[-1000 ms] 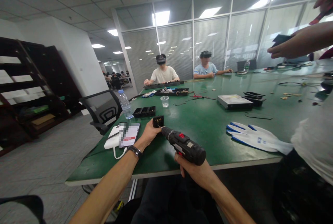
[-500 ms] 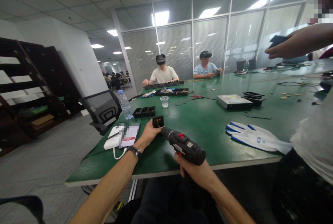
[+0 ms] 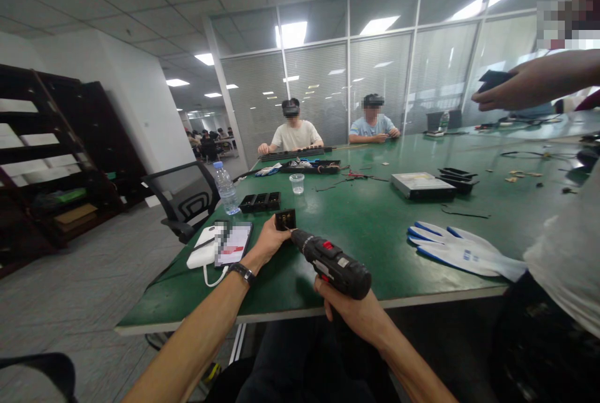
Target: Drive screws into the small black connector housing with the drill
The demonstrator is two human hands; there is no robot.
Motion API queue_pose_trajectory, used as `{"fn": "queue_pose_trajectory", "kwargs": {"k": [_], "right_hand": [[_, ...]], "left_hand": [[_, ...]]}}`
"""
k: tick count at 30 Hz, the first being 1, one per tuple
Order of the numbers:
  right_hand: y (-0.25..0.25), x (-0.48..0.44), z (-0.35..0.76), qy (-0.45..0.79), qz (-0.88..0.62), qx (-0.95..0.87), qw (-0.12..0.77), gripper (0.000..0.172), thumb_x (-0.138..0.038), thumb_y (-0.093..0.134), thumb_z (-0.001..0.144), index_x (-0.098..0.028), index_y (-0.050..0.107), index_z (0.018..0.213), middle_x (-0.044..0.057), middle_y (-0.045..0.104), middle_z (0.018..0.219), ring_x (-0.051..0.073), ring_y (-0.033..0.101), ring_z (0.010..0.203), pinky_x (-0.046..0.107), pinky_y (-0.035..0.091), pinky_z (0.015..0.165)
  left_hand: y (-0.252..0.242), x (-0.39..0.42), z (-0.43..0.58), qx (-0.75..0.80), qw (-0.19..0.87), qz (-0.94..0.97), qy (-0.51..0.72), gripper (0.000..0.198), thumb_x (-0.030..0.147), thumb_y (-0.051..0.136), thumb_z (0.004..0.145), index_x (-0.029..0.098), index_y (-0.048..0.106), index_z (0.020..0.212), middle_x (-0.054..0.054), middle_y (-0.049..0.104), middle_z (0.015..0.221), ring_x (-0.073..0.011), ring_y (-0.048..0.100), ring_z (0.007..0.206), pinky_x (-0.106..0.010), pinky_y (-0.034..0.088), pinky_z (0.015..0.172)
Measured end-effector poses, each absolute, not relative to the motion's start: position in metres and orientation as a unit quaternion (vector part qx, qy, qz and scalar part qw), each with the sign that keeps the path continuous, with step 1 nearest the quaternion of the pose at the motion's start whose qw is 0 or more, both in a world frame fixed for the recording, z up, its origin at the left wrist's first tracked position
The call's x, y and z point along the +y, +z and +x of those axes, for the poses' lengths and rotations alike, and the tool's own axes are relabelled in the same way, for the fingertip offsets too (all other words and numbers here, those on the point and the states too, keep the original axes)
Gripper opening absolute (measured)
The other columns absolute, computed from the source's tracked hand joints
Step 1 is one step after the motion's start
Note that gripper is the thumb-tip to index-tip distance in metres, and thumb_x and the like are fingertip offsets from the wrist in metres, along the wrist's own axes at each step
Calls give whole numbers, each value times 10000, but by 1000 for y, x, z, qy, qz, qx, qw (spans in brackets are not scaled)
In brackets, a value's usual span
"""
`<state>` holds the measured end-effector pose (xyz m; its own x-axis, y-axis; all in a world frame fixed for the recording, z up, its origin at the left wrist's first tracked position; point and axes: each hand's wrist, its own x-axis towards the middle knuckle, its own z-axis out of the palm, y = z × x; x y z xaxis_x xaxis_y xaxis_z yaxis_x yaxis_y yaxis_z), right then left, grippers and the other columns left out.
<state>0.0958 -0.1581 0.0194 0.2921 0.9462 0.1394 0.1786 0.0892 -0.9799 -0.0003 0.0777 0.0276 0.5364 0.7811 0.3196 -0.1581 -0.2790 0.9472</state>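
My left hand (image 3: 268, 242) grips a small black boxy part (image 3: 285, 219) and holds it upright on the green table (image 3: 375, 228). My right hand (image 3: 349, 312) is wrapped round the handle of a black and red cordless drill (image 3: 332, 262). The drill's tip points at the lower side of the black part, touching or nearly touching it. A watch sits on my left wrist.
A phone (image 3: 233, 243) and white power bank (image 3: 204, 254) lie left of my hand. White and blue gloves (image 3: 462, 248) lie to the right. Further back stand a water bottle (image 3: 225, 188), black trays (image 3: 260, 202), a plastic cup (image 3: 297, 183) and a silver drive (image 3: 422, 185). Two people sit opposite; another person's arm (image 3: 529, 81) reaches in at right.
My hands, the black part and the drill stay nearly still. The arm of the person at the right has shifted slightly left and down.
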Motion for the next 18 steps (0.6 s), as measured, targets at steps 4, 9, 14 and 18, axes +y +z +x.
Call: {"fn": "queue_pose_trajectory", "kwargs": {"k": [4,9,14,18], "right_hand": [[16,-157,97,337,-585,-493,549,266,-391,607,919,-208,582,727,-29,563,496,140,520,478,271,420,527],[16,-158,99,326,-589,-504,541,280,-406,597,935,-206,603,739,-21,576,501,149,530,483,285,434,549],[15,-157,99,326,-594,-500,539,263,-398,595,936,-213,595,750,-26,577,501,150,535,483,283,430,553],[13,-156,99,333,-588,-495,546,255,-395,600,930,-216,587,749,-35,561,498,146,526,478,282,424,552]], "left_hand": [[29,77,-1,232,557,677,421,422,247,909,539,150,638,848,-10,671,803,-147,582,733,-277,480,741],[27,78,-1,230,554,680,422,436,251,912,534,147,644,862,-7,672,810,-146,580,738,-277,478,748],[25,79,-1,233,550,682,422,441,252,908,555,143,654,898,-20,687,844,-154,596,767,-277,486,755],[24,80,0,232,553,678,426,441,253,917,538,145,658,878,-18,690,835,-156,601,761,-282,490,764]]}}
